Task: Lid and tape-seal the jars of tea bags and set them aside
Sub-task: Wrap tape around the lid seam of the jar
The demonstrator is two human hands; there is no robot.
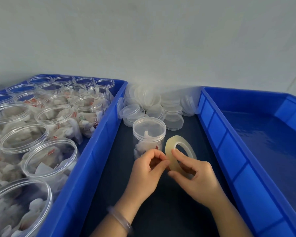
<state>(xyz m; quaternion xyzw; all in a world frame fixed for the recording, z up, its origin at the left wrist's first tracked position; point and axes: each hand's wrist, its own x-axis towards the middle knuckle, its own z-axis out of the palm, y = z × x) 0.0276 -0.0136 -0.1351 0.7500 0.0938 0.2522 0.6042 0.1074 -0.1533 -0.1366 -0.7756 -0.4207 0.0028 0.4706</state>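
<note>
This is a small packing station; a blue plastic crate (96, 151) holds rows of identical open jars (87, 106) of tea bags (85, 124); loose lids (152, 100) lie heaped on the dark table (169, 219); a second blue crate (229, 142) stands beside.

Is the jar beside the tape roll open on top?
No, the jar beside the tape roll has a clear lid sitting on top of it.

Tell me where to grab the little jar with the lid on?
Probably round its clear wall just under the lid, coming from the left. The jar stands upright with bare table there; the tape roll is on its right, the left hand and right hand crowd its front, loose lids pile behind.
</note>
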